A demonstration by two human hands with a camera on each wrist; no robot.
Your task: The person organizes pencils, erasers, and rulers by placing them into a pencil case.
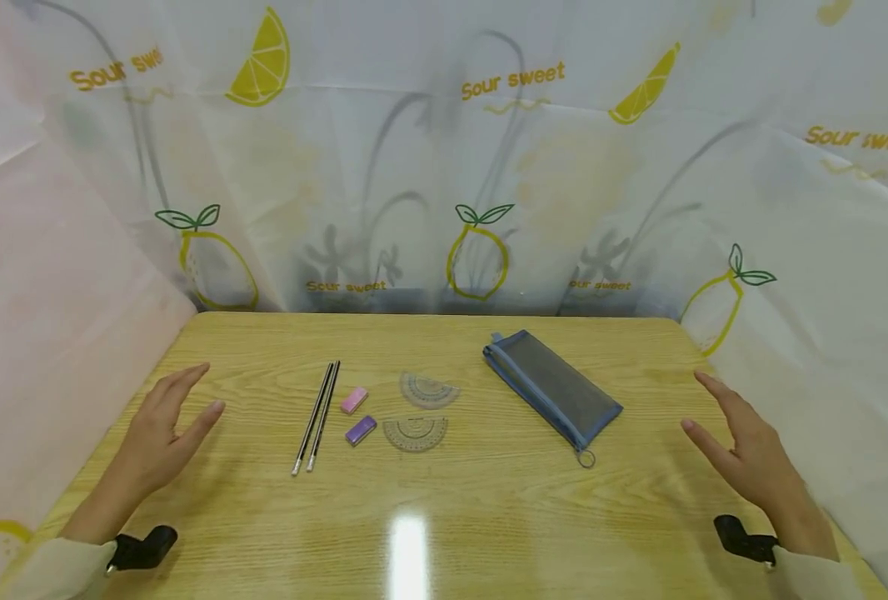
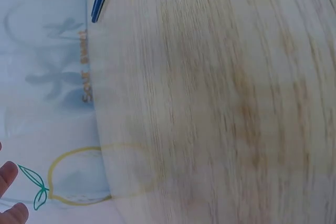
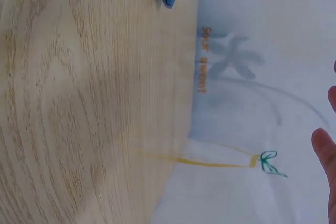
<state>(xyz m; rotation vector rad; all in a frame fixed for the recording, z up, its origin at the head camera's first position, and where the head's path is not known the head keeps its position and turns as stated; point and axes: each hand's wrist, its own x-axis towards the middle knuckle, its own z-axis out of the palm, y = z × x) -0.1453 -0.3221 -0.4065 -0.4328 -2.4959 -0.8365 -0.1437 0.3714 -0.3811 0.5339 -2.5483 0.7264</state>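
My left hand (image 1: 161,429) hovers at the table's left side, fingers extended and holding nothing. Nearest to it lie two dark pencils (image 1: 318,417) side by side, their white ends toward me. Right of them are a pink eraser (image 1: 354,400) and a purple eraser (image 1: 361,430). Two clear protractors (image 1: 429,390) lie one behind the other near the middle. A blue-edged mesh zipper pouch (image 1: 560,387) with a ring lies slanted at the right and looks flat. Beyond it, at the right edge, my right hand (image 1: 747,454) is held with fingers extended, touching nothing.
The wooden table (image 1: 489,517) has a bright light reflection near its front. A white curtain (image 1: 414,167) printed with lemons hangs behind it and along both sides. Each wrist wears a black camera mount (image 1: 144,548).
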